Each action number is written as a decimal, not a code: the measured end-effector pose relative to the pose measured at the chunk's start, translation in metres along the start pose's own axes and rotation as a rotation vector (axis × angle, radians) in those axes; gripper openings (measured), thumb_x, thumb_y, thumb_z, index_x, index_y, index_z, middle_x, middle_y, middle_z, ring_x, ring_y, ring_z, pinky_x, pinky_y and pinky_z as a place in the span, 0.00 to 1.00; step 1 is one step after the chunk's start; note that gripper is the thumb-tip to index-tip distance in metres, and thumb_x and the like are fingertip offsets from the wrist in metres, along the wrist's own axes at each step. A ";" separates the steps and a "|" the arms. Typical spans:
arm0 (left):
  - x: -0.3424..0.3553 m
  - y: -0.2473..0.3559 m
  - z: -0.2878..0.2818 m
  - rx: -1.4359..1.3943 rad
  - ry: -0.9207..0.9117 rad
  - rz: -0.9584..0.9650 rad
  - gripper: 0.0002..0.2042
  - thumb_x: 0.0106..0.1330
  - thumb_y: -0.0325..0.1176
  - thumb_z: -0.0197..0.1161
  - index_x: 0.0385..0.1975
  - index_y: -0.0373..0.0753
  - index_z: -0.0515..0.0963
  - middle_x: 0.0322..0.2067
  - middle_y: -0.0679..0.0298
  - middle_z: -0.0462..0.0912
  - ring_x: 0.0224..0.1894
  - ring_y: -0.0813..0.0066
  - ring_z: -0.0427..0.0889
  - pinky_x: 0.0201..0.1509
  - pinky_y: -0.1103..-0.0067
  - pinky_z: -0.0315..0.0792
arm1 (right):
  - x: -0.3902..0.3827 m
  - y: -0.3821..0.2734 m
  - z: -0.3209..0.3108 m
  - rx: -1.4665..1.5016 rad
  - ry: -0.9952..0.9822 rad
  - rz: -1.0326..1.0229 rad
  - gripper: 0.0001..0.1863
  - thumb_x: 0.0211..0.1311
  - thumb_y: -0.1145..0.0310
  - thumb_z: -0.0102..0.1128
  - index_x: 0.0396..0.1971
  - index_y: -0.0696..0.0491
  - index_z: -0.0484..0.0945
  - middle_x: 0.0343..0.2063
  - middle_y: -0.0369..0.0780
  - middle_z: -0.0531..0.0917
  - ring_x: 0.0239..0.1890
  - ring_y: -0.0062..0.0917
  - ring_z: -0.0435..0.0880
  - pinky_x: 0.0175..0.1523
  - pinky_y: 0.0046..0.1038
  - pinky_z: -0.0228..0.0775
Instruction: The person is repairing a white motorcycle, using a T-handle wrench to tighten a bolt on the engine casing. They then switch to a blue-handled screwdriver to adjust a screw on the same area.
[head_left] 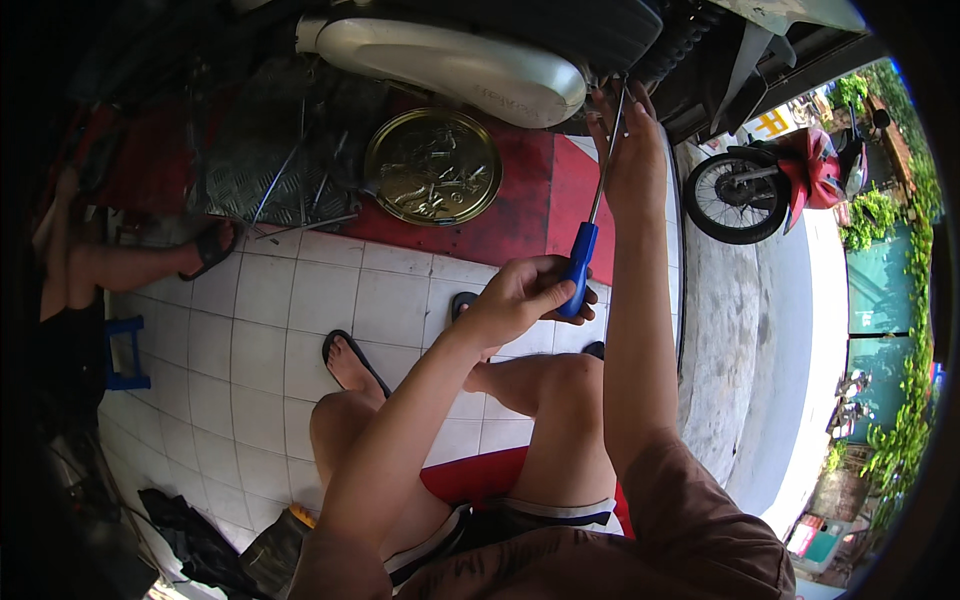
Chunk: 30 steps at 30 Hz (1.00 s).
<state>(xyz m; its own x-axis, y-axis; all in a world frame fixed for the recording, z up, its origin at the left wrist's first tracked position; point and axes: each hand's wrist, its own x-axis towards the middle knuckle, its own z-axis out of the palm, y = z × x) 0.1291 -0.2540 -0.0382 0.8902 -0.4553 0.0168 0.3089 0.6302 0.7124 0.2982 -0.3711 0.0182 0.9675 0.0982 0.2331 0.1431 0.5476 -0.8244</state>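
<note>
My left hand [522, 296] is closed round the blue handle of a screwdriver [581, 268]. Its long metal shaft slants up to the underside of a scooter, just right of the silver engine side cover [450, 62]. Up at that same spot is my right hand [634, 150], with its fingers raised and apart around the upper shaft. The shaft crosses in front of that palm, and the tip meets dark parts where I cannot make out a screw. Shadow partly hides the right fingertips.
A round gold tray [384, 200] of loose bolts rests on the red platform [525, 185]. Long metal tools [278, 188] lie left of it. At far left, another person's leg [140, 265] shows near a blue stool [126, 352]. A red motorbike [815, 165] stands outside at right.
</note>
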 end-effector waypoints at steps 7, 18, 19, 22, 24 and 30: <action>-0.006 0.004 -0.004 0.068 -0.006 -0.037 0.11 0.69 0.31 0.56 0.45 0.29 0.72 0.37 0.56 0.81 0.40 0.68 0.83 0.48 0.72 0.78 | 0.062 0.008 -0.033 -0.102 0.005 0.058 0.14 0.70 0.69 0.45 0.49 0.61 0.69 0.45 0.42 0.78 0.48 0.28 0.78 0.55 0.25 0.71; -0.043 0.019 -0.004 0.231 0.014 -0.603 0.12 0.65 0.31 0.57 0.36 0.25 0.70 0.29 0.52 0.82 0.30 0.67 0.84 0.37 0.77 0.78 | -0.041 0.104 -0.076 0.104 0.255 0.519 0.12 0.65 0.64 0.53 0.41 0.56 0.75 0.33 0.39 0.80 0.30 0.23 0.78 0.34 0.19 0.71; -0.045 0.014 -0.002 0.187 0.047 -0.585 0.12 0.66 0.31 0.57 0.37 0.25 0.70 0.29 0.52 0.82 0.30 0.67 0.83 0.38 0.77 0.78 | -0.051 0.110 -0.073 0.254 0.392 0.609 0.15 0.64 0.60 0.52 0.42 0.55 0.74 0.35 0.39 0.80 0.31 0.26 0.78 0.33 0.25 0.71; -0.045 -0.001 -0.002 0.102 0.133 -0.538 0.12 0.67 0.31 0.55 0.38 0.25 0.72 0.30 0.53 0.81 0.31 0.68 0.83 0.39 0.77 0.78 | -0.048 0.118 -0.069 0.323 0.434 0.714 0.16 0.62 0.58 0.52 0.42 0.54 0.75 0.38 0.39 0.80 0.32 0.28 0.78 0.34 0.29 0.70; -0.045 -0.008 0.003 -0.022 0.184 -0.498 0.11 0.68 0.30 0.54 0.39 0.25 0.72 0.31 0.54 0.81 0.33 0.69 0.83 0.40 0.76 0.79 | -0.049 0.125 -0.073 0.215 0.271 0.760 0.22 0.63 0.57 0.50 0.52 0.54 0.71 0.46 0.40 0.79 0.39 0.29 0.78 0.39 0.26 0.69; -0.029 -0.027 0.007 -0.115 0.356 -0.432 0.12 0.71 0.32 0.51 0.42 0.27 0.71 0.35 0.55 0.78 0.35 0.68 0.82 0.42 0.77 0.80 | -0.059 0.158 -0.062 0.077 -0.139 0.853 0.27 0.66 0.58 0.46 0.62 0.54 0.64 0.56 0.41 0.73 0.57 0.30 0.72 0.54 0.27 0.66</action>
<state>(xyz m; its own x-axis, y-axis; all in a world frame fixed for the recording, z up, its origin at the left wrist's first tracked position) 0.0931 -0.2625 -0.0531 0.7268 -0.4597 -0.5103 0.6865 0.5075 0.5206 0.2764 -0.3416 -0.1575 0.7031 0.5990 -0.3833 -0.6388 0.2950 -0.7106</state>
